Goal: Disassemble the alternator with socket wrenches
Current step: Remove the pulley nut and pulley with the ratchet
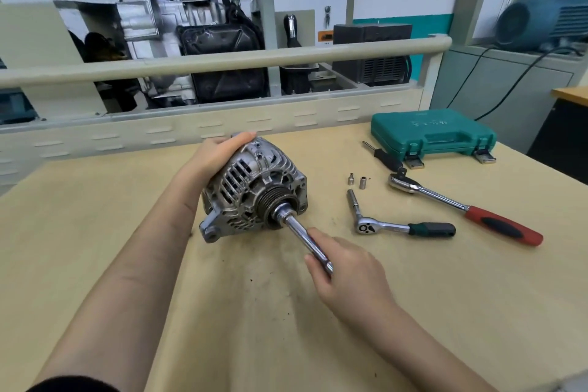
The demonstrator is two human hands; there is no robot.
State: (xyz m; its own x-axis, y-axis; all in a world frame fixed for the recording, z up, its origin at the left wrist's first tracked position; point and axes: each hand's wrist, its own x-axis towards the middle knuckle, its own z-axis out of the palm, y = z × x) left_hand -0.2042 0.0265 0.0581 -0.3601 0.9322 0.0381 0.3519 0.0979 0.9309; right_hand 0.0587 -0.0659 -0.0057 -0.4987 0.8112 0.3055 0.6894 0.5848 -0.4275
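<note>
the alternator (254, 191) is steadied on the bench (413, 296) by the left hand (216, 156), clasped over its housing, while a wrench (302, 235), grasped by the right hand (346, 270), is seated on the pulley nut; firm turning is likely called for next.

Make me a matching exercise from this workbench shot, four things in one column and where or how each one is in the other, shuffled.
Things:
1. alternator
2. red-handled ratchet
3. tool case
4. two loose sockets

States:
A. closed, at the table's far right
B. standing upright between the alternator and the ratchets
C. steadied by the left hand
D. lying unused on the table

Pairs: 1-C, 2-D, 3-A, 4-B
</note>
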